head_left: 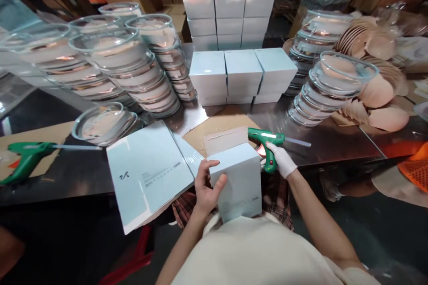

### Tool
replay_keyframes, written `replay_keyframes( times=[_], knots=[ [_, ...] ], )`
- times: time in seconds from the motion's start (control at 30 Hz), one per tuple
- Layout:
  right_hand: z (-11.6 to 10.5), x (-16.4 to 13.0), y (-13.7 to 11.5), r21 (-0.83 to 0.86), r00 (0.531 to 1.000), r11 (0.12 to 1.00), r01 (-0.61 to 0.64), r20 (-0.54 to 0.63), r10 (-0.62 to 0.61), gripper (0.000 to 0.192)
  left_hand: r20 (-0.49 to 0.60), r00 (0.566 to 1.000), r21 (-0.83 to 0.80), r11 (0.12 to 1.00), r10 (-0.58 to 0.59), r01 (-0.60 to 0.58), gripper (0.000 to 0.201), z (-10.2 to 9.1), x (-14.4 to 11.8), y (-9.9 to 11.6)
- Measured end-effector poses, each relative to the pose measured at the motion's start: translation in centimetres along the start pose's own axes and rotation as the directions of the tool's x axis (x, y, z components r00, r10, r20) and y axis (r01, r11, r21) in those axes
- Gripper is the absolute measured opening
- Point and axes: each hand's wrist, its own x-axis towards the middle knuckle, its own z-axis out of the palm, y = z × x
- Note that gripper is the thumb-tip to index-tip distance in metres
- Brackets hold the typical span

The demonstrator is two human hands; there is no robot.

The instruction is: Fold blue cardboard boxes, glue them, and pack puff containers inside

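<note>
Close to my body stands a pale blue and white box (239, 182), with a flap (225, 140) raised at its far side. My bare left hand (207, 187) grips the box's near left edge, thumb on the near face and index finger along the top. In a white glove, my right hand (281, 158) is wrapped around the handle of a green glue gun (270, 160). The gun's nozzle end points left, behind the box, and a glue stick (297, 141) sticks out to the right. Flat pale blue box blanks (150, 178) lie left of my left hand.
Stacked glass dishes (147, 75) stand at left, with more glass dishes (317, 93) at right beside beige oval pieces (377, 89). Finished-looking white boxes (242, 75) line the table's back. Another green glue gun (30, 158) lies far left. A person's orange-clad part (414, 169) shows at right.
</note>
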Motion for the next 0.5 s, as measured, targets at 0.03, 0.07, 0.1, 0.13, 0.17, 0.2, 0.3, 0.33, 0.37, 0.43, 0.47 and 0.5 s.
replay_keyframes(
  times=[0.03,0.07,0.1,0.13,0.17,0.2,0.3,0.33,0.37,0.43,0.47,0.5],
  knots=[
    [-0.5,0.0,-0.3,-0.040,1.000,0.999,0.008,-0.028,-0.010,0.048,-0.005,1.000,-0.008,1.000,-0.003,0.003,0.034,-0.1,0.0,0.0],
    [-1.0,-0.3,-0.7,-0.079,0.997,0.996,0.027,-0.072,-0.032,0.046,-0.008,1.000,-0.016,1.000,-0.011,0.011,0.035,-0.2,0.0,-0.1],
    [-1.3,-0.7,-1.1,-0.104,0.990,0.993,0.063,-0.120,-0.075,0.042,-0.005,1.000,-0.027,0.999,-0.023,0.023,0.036,-0.2,0.0,-0.1],
    [-1.4,-1.2,-1.6,-0.108,0.981,0.987,0.118,-0.140,-0.132,0.037,0.004,0.999,-0.041,0.998,-0.036,0.037,0.038,-0.2,0.0,-0.2],
    [-1.1,-1.6,-2.1,-0.085,0.974,0.979,0.184,-0.116,-0.193,0.036,0.019,0.999,-0.059,0.997,-0.046,0.047,0.039,-0.2,0.0,-0.2],
    [-0.6,-2.0,-2.6,-0.034,0.968,0.969,0.246,-0.039,-0.247,0.043,0.036,0.998,-0.079,0.996,-0.047,0.050,0.040,-0.1,0.0,-0.2],
    [1.8,-2.1,-3.6,0.213,0.887,0.935,0.283,0.313,-0.340,0.061,0.054,0.998,-0.129,0.991,-0.038,0.045,0.043,0.4,-0.2,-0.2],
    [2.3,-1.9,-3.6,0.273,0.852,0.923,0.271,0.379,-0.362,0.061,0.043,0.998,-0.144,0.988,-0.053,0.058,0.043,0.6,-0.3,-0.3],
    [2.7,-1.6,-3.4,0.314,0.815,0.905,0.287,0.417,-0.403,0.061,0.026,0.997,-0.168,0.982,-0.077,0.080,0.042,0.7,-0.4,-0.5],
    [2.5,-1.1,-2.9,0.355,0.708,0.853,0.384,0.480,-0.518,0.069,-0.012,0.991,-0.269,0.955,-0.131,0.123,0.045,0.9,-0.5,-1.0],
    [2.1,-1.1,-2.8,0.365,0.640,0.825,0.431,0.521,-0.565,0.077,-0.024,0.990,-0.339,0.933,-0.141,0.125,0.050,0.9,-0.5,-1.3],
    [1.5,-1.2,-2.8,0.366,0.567,0.800,0.475,0.568,-0.596,0.084,-0.030,0.990,-0.403,0.908,-0.136,0.112,0.058,0.9,-0.5,-1.6]
  ],
)
